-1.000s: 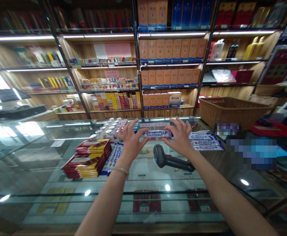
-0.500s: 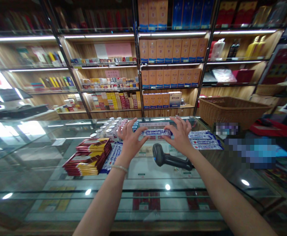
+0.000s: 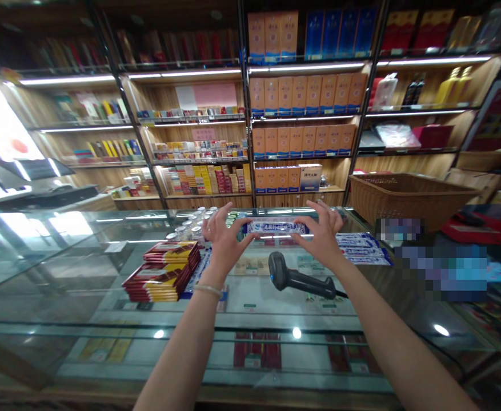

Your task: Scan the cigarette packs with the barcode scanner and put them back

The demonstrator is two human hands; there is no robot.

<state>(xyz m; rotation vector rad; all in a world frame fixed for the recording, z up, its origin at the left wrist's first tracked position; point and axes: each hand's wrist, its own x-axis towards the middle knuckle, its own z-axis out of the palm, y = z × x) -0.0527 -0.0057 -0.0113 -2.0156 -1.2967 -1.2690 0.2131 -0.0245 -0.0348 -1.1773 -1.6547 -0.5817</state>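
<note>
One blue-and-white packet [image 3: 276,228] is pinched by left hand [image 3: 223,244] and right hand [image 3: 325,241], ends partly covered; pixelated items [image 3: 468,267] near the basket [image 3: 407,198] are indistinct.

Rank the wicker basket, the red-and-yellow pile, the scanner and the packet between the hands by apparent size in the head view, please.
Largest to smallest:
1. Wicker basket
2. Red-and-yellow pile
3. Scanner
4. Packet

wicker basket [image 3: 404,205]: right | orange boxes [image 3: 299,96]: shelved in rows | yellow bottles [image 3: 448,91]: shelved, upright
</note>
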